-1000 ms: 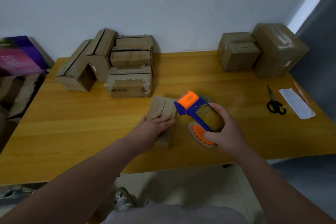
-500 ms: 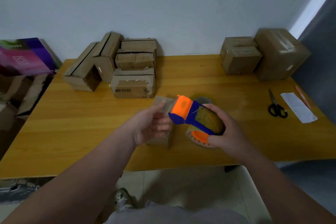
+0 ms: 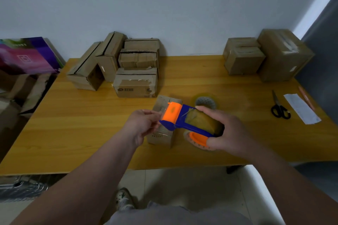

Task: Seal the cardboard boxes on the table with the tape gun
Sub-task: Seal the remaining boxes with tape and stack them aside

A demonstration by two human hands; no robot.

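Lifted off the small box [image 3: 162, 138], the left hand [image 3: 141, 126] now pinches the tape end [image 3: 161, 115] at the tape gun [image 3: 182, 120]. The right hand [image 3: 226, 133] has its fingers [image 3: 206, 109] wrapped around the gun. The box sits near-centre on the worktop [image 3: 73, 133], apparently unsealed, and the far-left boxes [image 3: 135, 82] wait.

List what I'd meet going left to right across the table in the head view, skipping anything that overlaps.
Left box pile → tape gun → scissors → paper slip

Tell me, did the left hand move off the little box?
Yes. The left hand lifted off the small box, rightward, pinching tape at the tape gun.
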